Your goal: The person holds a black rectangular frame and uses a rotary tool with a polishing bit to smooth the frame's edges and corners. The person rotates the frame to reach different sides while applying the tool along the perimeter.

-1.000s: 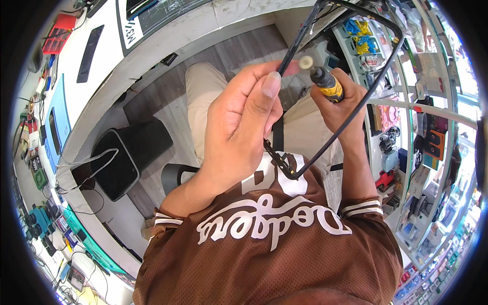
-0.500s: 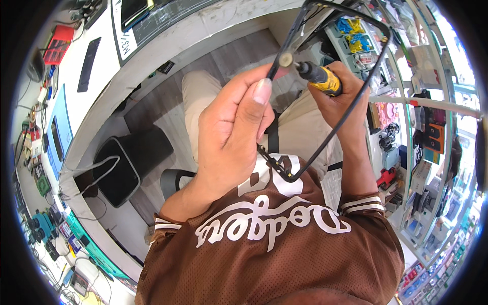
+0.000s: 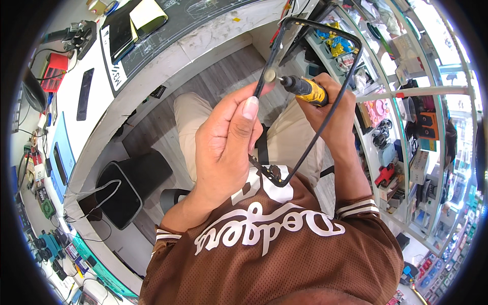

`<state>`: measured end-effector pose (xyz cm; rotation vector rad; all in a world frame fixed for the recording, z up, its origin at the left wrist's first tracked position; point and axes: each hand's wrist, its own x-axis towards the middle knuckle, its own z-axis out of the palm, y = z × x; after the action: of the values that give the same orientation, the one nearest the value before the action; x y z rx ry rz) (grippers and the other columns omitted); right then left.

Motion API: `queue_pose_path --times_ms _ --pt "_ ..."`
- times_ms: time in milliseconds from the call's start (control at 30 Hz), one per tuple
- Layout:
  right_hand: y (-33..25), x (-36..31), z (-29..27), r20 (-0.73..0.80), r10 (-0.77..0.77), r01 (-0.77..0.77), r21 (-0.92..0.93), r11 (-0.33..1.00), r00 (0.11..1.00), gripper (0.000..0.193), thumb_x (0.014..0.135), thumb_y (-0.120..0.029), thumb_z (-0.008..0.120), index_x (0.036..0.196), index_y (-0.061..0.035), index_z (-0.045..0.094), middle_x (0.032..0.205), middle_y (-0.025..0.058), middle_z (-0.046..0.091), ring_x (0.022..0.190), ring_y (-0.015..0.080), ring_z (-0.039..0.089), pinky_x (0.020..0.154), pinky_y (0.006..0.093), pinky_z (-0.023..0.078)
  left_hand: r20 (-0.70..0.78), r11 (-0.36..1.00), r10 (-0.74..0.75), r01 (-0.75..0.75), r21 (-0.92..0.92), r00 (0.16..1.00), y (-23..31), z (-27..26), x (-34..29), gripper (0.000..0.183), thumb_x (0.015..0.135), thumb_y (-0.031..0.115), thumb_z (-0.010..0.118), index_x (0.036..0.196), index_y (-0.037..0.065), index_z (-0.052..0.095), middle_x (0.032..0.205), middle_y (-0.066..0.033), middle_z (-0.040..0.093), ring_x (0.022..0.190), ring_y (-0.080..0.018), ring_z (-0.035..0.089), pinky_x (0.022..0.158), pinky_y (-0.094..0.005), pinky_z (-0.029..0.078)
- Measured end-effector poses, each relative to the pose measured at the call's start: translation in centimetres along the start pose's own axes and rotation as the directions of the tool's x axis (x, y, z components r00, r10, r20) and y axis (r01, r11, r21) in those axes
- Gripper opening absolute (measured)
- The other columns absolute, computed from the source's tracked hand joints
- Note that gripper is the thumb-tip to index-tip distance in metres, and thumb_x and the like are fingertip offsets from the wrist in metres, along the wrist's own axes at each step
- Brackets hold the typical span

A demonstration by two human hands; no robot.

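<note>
My left hand [image 3: 229, 137] pinches one long side of a thin black rectangular frame [image 3: 321, 123], which looks like a phone's mid-frame with its centre open. The frame is held up above my lap, tilted. In my right hand [image 3: 333, 109] is a yellow and black rotary tool [image 3: 311, 91], fingers wrapped round its body. A small round disc [image 3: 270, 75] on the tool's tip lies at the frame's left side, just beyond my left fingertips. Whether the disc touches the frame I cannot tell. Small parts show at the frame's near corner.
To the left, a white workbench [image 3: 96, 109] carries a dark flat phone-shaped piece [image 3: 85, 94], a red tray [image 3: 54, 72] and tools. A black bin [image 3: 119, 218] stands below it. Glass shelves [image 3: 406, 203] packed with goods line the right. A dark mat [image 3: 178, 30] covers the far bench.
The frame, both hands and the rotary tool have shifted slightly left and down in the view, as the view itself has moved. Both grips are the same.
</note>
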<state>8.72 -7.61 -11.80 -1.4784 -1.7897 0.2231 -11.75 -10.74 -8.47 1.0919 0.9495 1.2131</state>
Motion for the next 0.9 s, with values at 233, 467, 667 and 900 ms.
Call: queue_pose_path --times_ms 233,467,667,900 --pt "0.39 0.43 -0.49 -0.046 0.112 -0.114 -0.025 0.993 0.993 0.021 0.074 -0.011 0.083 0.091 -0.0088 0.071 0.071 0.0101 0.066 0.061 0.0258 0.065 0.060 0.0334 0.051 0.035 1.000 -0.017 0.018 -0.002 0.999 0.33 0.10 -0.33 0.036 0.110 0.020 0.049 0.135 -0.003 0.061 0.070 0.0064 0.046 0.061 -0.0020 0.038 0.055 -0.0195 0.029" --pt "0.46 0.32 -0.61 -0.034 0.111 -0.113 -0.042 0.993 0.993 0.020 0.074 -0.011 0.084 0.089 -0.0087 0.070 0.068 0.0090 0.064 0.059 0.0243 0.064 0.059 0.0325 0.050 0.032 0.999 -0.032 0.032 0.010 0.999 0.25 0.20 -0.33 0.036 0.110 0.021 0.049 0.136 -0.002 0.061 0.068 0.0066 0.045 0.061 -0.0016 0.038 0.055 -0.0194 0.029" --pt "0.31 0.20 -0.50 -0.044 0.092 -0.094 -0.022 0.995 0.995 0.020 0.076 -0.009 0.082 0.087 -0.0037 0.067 0.067 0.0073 0.061 0.059 0.0156 0.056 0.057 0.0304 0.047 0.035 1.000 -0.028 0.027 0.014 0.999 0.16 0.20 -0.35 0.037 0.111 0.022 0.049 0.136 -0.002 0.061 0.068 0.0064 0.046 0.061 -0.0017 0.038 0.055 -0.0195 0.029" --pt "0.39 0.26 -0.30 -0.071 0.047 -0.049 -0.019 0.999 0.996 0.019 0.077 -0.008 0.081 0.087 -0.0019 0.066 0.066 0.0055 0.059 0.059 0.0101 0.052 0.056 0.0283 0.045 0.015 0.998 -0.002 0.001 0.063 1.000 0.03 0.36 -0.37 0.041 0.111 0.025 0.047 0.135 -0.006 0.059 0.064 0.0057 0.045 0.055 -0.0009 0.037 0.052 -0.0191 0.029"
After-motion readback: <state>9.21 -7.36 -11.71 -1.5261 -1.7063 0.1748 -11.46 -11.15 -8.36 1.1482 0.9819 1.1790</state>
